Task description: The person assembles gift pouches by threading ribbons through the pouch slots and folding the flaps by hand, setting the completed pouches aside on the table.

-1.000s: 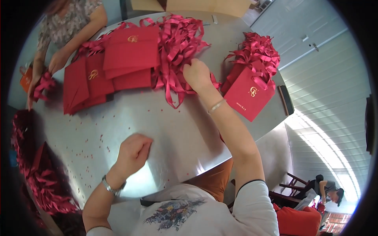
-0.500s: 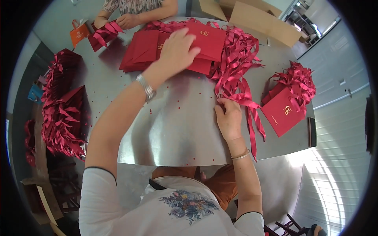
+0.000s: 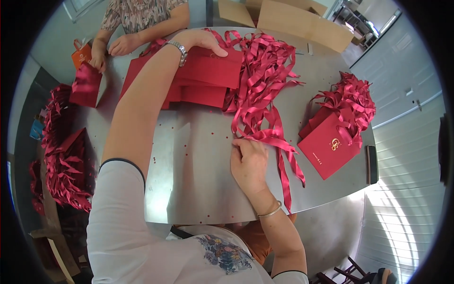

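My left hand [image 3: 202, 41] reaches to the far edge of a pile of red paper bags [image 3: 208, 73]. Its thumb lies on the top bag's face; the other fingers are mostly hidden. Nearer to me, my right hand [image 3: 250, 163] is closed over the table, thumb and fingers pinching a red satin ribbon [image 3: 257, 137]. That ribbon trails from a tangled heap of ribbons [image 3: 265, 61] beside the bag pile. To the right, another red bag with a gold emblem [image 3: 328, 146] lies under a bunch of ribbon handles [image 3: 352, 102].
Across the metal table [image 3: 189, 189], a person's hands [image 3: 120, 45] are near a red bag [image 3: 87, 85]. Ribboned bags [image 3: 68, 156] stand in a row at left. A dark flat object [image 3: 372, 164] lies on the right edge. An open cardboard box [image 3: 302, 26] stands beyond.
My left hand has moved forward from above the bags to their far edge. My right hand stays at the ribbon. The other person has brought a red bag nearer the left edge.
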`<action>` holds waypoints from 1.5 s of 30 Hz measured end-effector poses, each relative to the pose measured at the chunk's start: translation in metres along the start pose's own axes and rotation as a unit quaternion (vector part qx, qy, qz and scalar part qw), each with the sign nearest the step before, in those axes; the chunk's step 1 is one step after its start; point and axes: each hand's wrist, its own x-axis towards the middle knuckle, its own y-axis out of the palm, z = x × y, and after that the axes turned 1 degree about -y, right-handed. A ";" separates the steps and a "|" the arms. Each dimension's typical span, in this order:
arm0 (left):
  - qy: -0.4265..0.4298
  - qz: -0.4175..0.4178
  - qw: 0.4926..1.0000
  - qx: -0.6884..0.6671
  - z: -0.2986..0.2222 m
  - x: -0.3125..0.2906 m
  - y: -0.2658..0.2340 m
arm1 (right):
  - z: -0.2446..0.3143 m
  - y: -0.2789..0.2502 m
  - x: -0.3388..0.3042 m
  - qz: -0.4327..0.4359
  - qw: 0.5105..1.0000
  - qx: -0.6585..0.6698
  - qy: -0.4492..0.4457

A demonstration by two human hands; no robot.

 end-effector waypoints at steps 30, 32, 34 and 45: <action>0.040 -0.555 0.828 0.073 -0.046 -0.199 0.181 | -0.004 0.002 0.001 -0.041 0.996 0.079 -0.002; 0.086 -0.533 0.841 0.036 -0.044 -0.202 0.198 | -0.002 -0.001 0.001 -0.031 0.998 0.054 0.010; 0.092 -0.546 0.833 -0.006 -0.048 -0.203 0.210 | -0.004 -0.012 -0.002 -0.024 0.997 0.054 0.048; 0.124 -0.526 0.833 0.121 -0.115 -0.240 0.183 | -0.002 -0.081 -0.049 -0.158 0.973 -0.160 -0.056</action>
